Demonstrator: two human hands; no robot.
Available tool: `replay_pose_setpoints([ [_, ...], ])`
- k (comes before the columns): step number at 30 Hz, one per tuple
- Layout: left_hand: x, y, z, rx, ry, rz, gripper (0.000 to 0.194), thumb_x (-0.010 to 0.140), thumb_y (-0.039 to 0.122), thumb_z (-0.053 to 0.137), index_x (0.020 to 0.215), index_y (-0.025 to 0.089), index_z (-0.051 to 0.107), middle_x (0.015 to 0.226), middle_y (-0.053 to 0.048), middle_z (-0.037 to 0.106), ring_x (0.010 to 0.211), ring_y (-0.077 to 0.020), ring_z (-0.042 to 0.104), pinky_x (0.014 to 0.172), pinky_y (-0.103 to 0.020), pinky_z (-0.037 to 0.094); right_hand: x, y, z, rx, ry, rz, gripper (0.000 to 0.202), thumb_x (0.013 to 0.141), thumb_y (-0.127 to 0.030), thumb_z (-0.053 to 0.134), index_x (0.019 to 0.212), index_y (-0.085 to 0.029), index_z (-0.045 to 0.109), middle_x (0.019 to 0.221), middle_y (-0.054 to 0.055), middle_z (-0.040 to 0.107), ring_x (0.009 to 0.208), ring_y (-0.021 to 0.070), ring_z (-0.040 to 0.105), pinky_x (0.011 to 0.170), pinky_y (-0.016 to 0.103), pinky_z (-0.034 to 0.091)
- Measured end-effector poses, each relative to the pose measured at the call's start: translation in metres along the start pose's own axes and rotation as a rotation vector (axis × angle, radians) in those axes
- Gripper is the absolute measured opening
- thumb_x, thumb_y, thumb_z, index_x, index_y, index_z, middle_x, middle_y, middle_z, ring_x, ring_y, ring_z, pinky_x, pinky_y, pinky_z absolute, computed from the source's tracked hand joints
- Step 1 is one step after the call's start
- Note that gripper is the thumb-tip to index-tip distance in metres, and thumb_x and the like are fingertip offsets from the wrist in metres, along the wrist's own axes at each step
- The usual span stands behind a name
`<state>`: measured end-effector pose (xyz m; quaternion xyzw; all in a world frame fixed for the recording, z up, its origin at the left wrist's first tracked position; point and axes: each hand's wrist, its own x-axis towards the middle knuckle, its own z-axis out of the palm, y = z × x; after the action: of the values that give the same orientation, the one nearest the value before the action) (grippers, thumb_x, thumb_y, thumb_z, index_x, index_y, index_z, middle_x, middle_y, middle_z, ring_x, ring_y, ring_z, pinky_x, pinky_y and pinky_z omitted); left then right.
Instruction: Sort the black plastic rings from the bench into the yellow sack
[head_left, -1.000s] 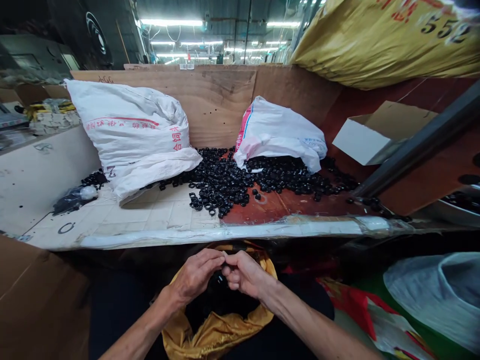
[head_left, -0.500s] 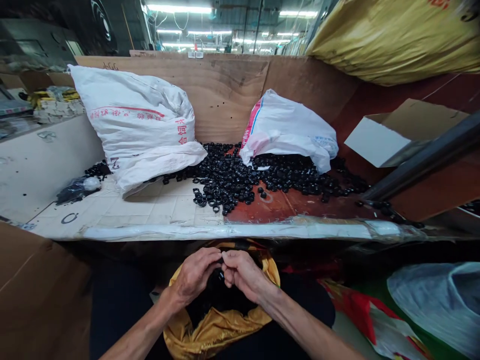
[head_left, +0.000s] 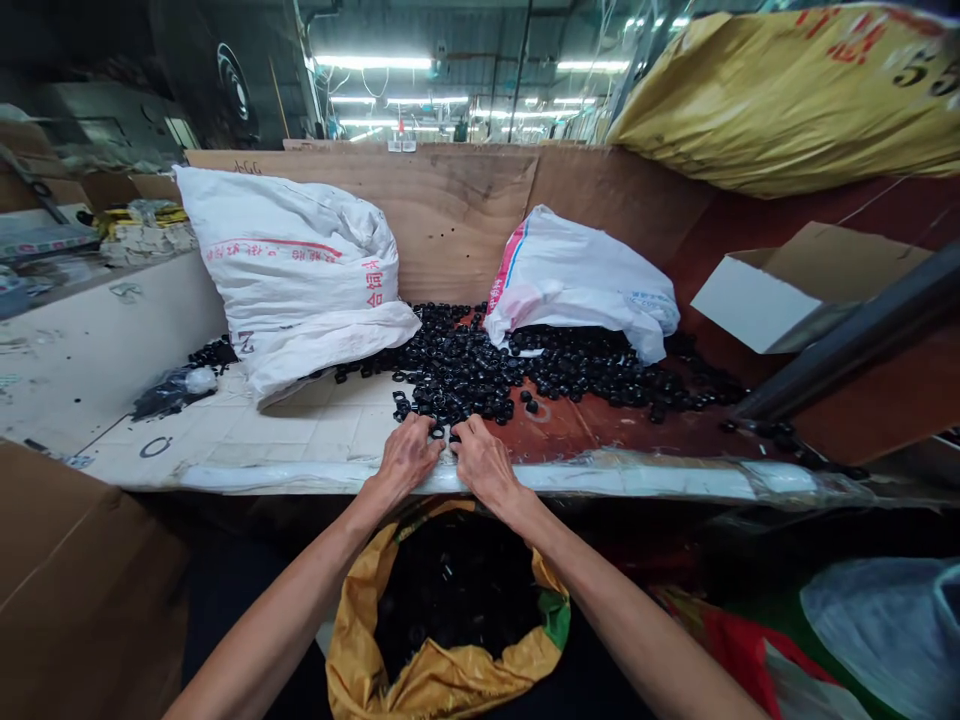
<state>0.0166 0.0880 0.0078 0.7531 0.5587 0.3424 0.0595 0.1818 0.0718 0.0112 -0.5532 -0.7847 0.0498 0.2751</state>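
Observation:
At the near end of a heap of small black plastic rings, both of my hands reach onto the worktop. My left hand has its fingers curled and pinches a black ring at its fingertips. Close beside it, my right hand is bent over with thumb and fingers closing on another small black piece, which the fingers partly hide. Below my forearms, an orange-yellow sack stands with its mouth wide, holding many black pieces.
Two white woven sacks, one on the left and one on the right, lean on the wooden back board. A cardboard box and slanted metal bar are at right. A yellow sack hangs over the upper right.
Both hands have moved up and forward from over the orange-yellow sack's mouth to the near edge of the ring heap. The sack's contents now show. The view has tilted slightly upward.

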Motion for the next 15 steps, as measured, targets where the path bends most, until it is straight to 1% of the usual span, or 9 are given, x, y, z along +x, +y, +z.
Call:
replay_pose_setpoints([
  [3, 0.000, -0.001, 0.006, 0.049, -0.052, -0.048, 0.017, 0.083, 0.017, 0.069, 0.100, 0.016, 0.070, 0.097, -0.009, 0.071, 0.086, -0.0247, 0.069, 0.077, -0.034, 0.053, -0.001, 0.005, 0.008, 0.007, 0.033, -0.017, 0.015, 0.093, -0.013, 0.057, 0.105, -0.018, 0.065, 0.104, 0.008, 0.063, 0.076, 0.0185, 0.063, 0.068, 0.027, 0.044],
  [5, -0.002, 0.000, 0.004, 0.047, -0.073, -0.071, 0.017, 0.084, 0.018, 0.068, 0.101, 0.017, 0.069, 0.101, -0.009, 0.072, 0.088, -0.0246, 0.070, 0.079, -0.034, 0.053, -0.004, 0.009, 0.010, 0.060, 0.050, -0.059, 0.015, 0.092, -0.013, 0.057, 0.104, -0.018, 0.064, 0.102, 0.008, 0.065, 0.085, 0.0208, 0.064, 0.074, 0.028, 0.046],
  [7, -0.004, 0.002, 0.002, 0.046, -0.092, -0.079, 0.016, 0.085, 0.018, 0.066, 0.101, 0.018, 0.069, 0.103, -0.007, 0.074, 0.091, -0.0245, 0.070, 0.080, -0.033, 0.052, -0.006, 0.012, 0.010, 0.129, 0.063, -0.084, 0.016, 0.091, -0.012, 0.056, 0.103, -0.018, 0.064, 0.099, 0.008, 0.067, 0.089, 0.0219, 0.065, 0.079, 0.029, 0.047],
  [11, -0.002, 0.005, 0.000, 0.037, -0.130, -0.063, 0.017, 0.086, 0.017, 0.065, 0.101, 0.021, 0.069, 0.102, -0.004, 0.075, 0.092, -0.0231, 0.071, 0.082, -0.032, 0.052, -0.004, 0.015, 0.008, 0.308, 0.133, -0.040, 0.016, 0.090, -0.017, 0.056, 0.104, -0.019, 0.065, 0.098, 0.008, 0.071, 0.088, 0.0215, 0.066, 0.082, 0.030, 0.049],
  [15, -0.001, 0.006, 0.002, -0.007, -0.144, -0.009, 0.017, 0.086, 0.018, 0.066, 0.102, 0.022, 0.068, 0.103, -0.003, 0.075, 0.088, -0.0211, 0.071, 0.084, -0.032, 0.053, 0.000, 0.017, 0.008, 0.459, 0.140, 0.010, 0.015, 0.088, -0.019, 0.057, 0.098, -0.020, 0.068, 0.096, 0.007, 0.073, 0.088, 0.0214, 0.068, 0.082, 0.031, 0.051],
])
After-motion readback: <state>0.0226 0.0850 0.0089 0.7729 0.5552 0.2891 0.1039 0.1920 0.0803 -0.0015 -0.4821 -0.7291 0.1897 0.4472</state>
